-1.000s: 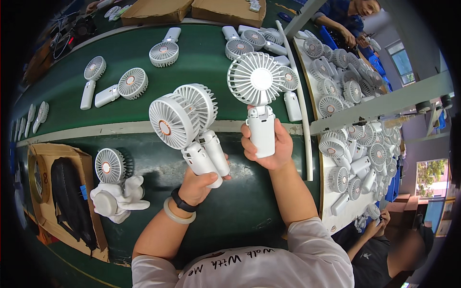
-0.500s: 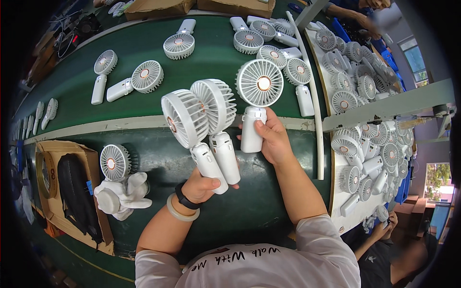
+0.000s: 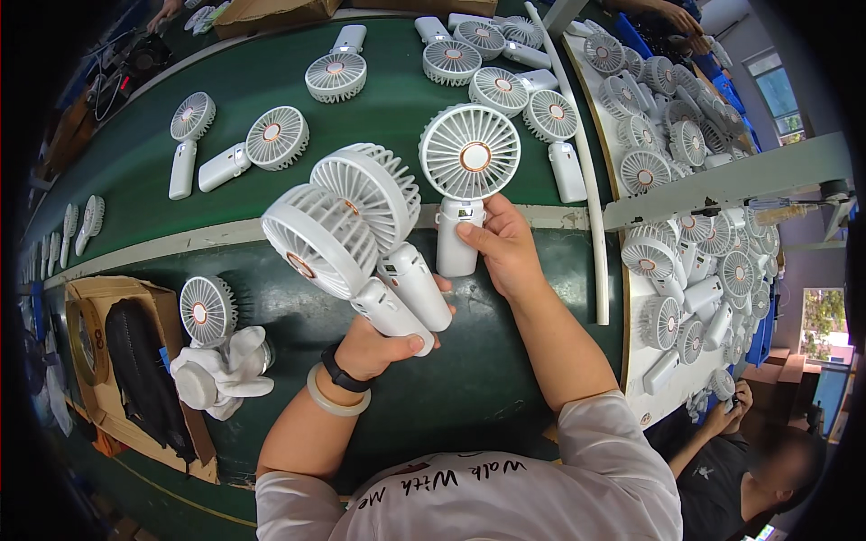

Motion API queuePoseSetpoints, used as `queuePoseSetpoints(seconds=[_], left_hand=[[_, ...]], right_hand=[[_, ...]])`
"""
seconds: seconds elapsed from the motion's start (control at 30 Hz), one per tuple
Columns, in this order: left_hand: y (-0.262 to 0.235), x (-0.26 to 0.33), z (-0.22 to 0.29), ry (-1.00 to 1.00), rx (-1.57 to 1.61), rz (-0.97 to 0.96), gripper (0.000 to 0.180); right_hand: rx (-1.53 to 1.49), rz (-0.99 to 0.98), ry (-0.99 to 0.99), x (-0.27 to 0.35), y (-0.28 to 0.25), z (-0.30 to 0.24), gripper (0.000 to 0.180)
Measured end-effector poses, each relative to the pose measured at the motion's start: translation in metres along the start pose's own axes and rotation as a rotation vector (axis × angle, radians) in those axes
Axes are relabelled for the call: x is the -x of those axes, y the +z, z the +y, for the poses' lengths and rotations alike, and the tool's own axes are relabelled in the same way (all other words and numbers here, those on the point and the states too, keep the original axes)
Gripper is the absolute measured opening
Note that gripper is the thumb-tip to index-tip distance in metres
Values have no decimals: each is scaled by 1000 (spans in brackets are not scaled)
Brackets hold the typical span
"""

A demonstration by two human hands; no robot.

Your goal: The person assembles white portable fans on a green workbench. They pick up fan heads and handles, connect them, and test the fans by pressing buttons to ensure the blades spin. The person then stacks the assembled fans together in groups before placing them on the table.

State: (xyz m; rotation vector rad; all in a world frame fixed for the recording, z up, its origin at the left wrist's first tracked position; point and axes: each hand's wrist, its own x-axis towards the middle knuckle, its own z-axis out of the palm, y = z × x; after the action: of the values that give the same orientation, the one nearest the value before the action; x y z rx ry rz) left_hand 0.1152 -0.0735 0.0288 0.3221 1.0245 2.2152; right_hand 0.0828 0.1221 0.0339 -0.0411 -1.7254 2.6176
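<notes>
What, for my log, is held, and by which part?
Left grip: two white, round-headed plastic fans, by their handles. Right grip: third fan, by its handle.

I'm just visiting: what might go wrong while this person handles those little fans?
Two fans share the left hand's grip, their heads overlapping in view, so one might slip or the two might knock together. The right hand's grip holds a third fan by its handle; it could drop onto the dark green worktop. Piled fans on the white table could tumble if bumped.
</notes>
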Motion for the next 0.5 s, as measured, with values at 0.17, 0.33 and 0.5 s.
queuePoseSetpoints(seconds=[0.17,0.33,0.5], left_hand=[[-1,-2,-5,36,-78,10,86],[-9,-2,-11,139,-112,43,95],[-4,2,-3,166,-193,100,86]], right_hand=[[-50,1,57,0,-2,-2,33],[-23,15,63,1,2,0,36],[-42,-203,44,16,28,6,70]])
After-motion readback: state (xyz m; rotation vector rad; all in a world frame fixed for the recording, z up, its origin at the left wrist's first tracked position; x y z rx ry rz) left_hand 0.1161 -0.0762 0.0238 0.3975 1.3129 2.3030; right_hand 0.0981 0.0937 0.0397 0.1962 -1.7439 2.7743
